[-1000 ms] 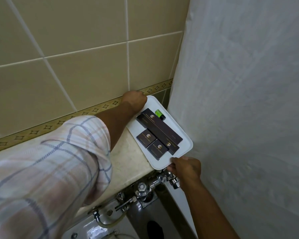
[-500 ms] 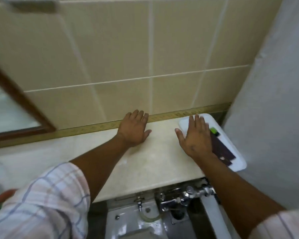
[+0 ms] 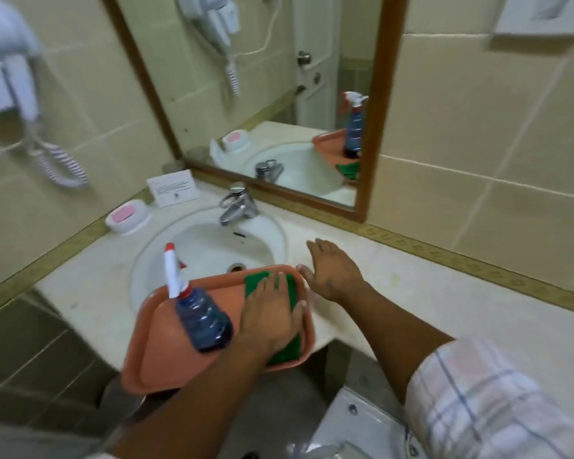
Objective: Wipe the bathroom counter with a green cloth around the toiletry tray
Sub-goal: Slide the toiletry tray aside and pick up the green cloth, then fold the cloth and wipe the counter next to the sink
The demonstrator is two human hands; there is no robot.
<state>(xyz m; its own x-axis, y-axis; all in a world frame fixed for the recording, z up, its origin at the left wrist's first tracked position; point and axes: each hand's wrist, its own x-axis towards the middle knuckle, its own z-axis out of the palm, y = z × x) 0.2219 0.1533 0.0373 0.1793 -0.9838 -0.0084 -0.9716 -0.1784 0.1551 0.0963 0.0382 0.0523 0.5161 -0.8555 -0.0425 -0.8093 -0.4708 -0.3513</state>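
A folded green cloth (image 3: 254, 286) lies at the right end of an orange tray (image 3: 153, 366) that sits across the front of the sink. My left hand (image 3: 272, 313) lies palm down on the cloth with fingers stretched out, covering most of it. My right hand (image 3: 332, 273) is open with fingers spread, just above the pale stone counter (image 3: 421, 293), right beside the tray's right rim. The white toiletry tray is out of view.
A blue spray bottle (image 3: 203, 323) with a white nozzle stands on the orange tray. Behind are the round sink (image 3: 212, 243), a chrome faucet (image 3: 237, 207), a pink soap dish (image 3: 126, 217), a white card (image 3: 174, 188) and a framed mirror (image 3: 279, 94). A wall hair dryer (image 3: 14, 71) hangs left.
The view has swung left from the white toiletry tray to the sink. Both hands left the counter's right end; the left hand now rests on the green cloth in the orange tray.
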